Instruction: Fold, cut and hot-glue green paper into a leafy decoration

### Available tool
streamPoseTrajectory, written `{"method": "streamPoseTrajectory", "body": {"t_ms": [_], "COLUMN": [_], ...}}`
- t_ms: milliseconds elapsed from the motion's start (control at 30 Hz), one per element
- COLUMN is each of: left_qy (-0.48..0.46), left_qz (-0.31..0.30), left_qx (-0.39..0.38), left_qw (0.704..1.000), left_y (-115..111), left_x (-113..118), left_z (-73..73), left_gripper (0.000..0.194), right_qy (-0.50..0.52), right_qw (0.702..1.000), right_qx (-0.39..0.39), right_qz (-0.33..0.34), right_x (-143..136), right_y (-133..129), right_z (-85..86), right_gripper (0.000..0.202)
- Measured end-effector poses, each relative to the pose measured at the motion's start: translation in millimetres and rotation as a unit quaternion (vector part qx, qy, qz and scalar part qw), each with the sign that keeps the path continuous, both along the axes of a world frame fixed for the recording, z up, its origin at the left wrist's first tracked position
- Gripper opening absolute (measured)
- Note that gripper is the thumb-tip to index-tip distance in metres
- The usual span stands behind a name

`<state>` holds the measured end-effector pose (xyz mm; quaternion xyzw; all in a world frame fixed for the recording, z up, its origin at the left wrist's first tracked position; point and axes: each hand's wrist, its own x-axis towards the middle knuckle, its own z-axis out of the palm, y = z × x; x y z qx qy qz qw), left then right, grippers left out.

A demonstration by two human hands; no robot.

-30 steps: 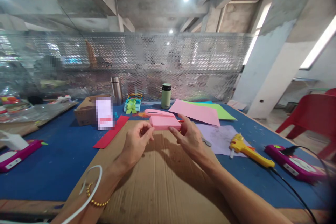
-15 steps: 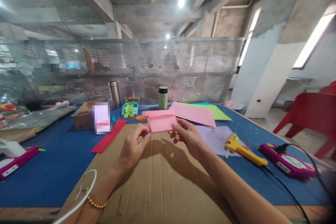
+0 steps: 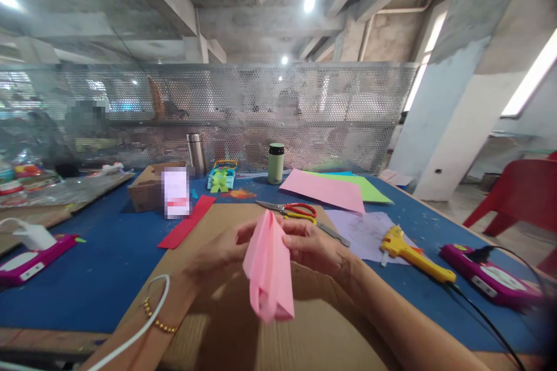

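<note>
While scissors (image 3: 282, 208) lie beyond, both hands (image 3: 317, 243) hold folded pink paper (image 3: 276, 266).

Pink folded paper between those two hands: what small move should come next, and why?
Perhaps lower the pink paper onto the cardboard to steady it: the left hand and the right hand hold it raised, and its near end juts toward the camera unsupported, with open folds showing.

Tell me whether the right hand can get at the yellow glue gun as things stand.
Probably yes: nothing appears to lie over the yellow glue gun, though the right hand would likely need to release the folded pink paper first.
</note>
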<state>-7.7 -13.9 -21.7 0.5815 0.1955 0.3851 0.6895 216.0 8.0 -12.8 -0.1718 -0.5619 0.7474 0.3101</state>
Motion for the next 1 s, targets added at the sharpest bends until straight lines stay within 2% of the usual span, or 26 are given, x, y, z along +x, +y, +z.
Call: {"method": "streamPoseTrajectory", "body": {"t_ms": [133,267,433,600,733,800,867,1000], "left_qy": [0.044,0.037,0.013,0.041,0.093,0.106,0.115,0.132], "left_qz": [-0.005,0.03,0.081,0.128,0.175,0.196,0.206,0.197], "left_qx": [0.007,0.021,0.001,0.03,0.074,0.089,0.102,0.117], "left_qw": [0.999,0.999,0.997,0.99,0.977,0.971,0.966,0.964], "left_y": [-12,-14,-4,2,2,2,1,-1], "left_x": [2,10,14,7,2,2,3,5], "left_z": [10.5,16.2,6.6,7.7,15.1,17.9,20.1,21.8], "left_gripper": [0.055,0.038,0.04,0.04,0.038,0.038,0.038,0.037], "right_qy": [-0.022,-0.038,-0.111,-0.158,-0.186,-0.191,-0.188,-0.154], "right_qw": [0.999,0.999,0.992,0.98,0.971,0.968,0.968,0.98], "right_qx": [0.012,0.017,0.029,0.077,0.14,0.159,0.152,0.07], "right_qz": [0.024,-0.013,-0.061,-0.096,-0.048,-0.041,-0.063,-0.105], "right_x": [-8,-14,-7,6,14,15,13,8], "right_y": [-8,-11,-3,5,3,1,-1,0], "right_z": [0.7,-4.9,-5.1,2.4,4.8,4.5,4.2,4.8], "right_gripper": [0.035,0.034,0.049,0.044,0.055,0.054,0.05,0.046]}}
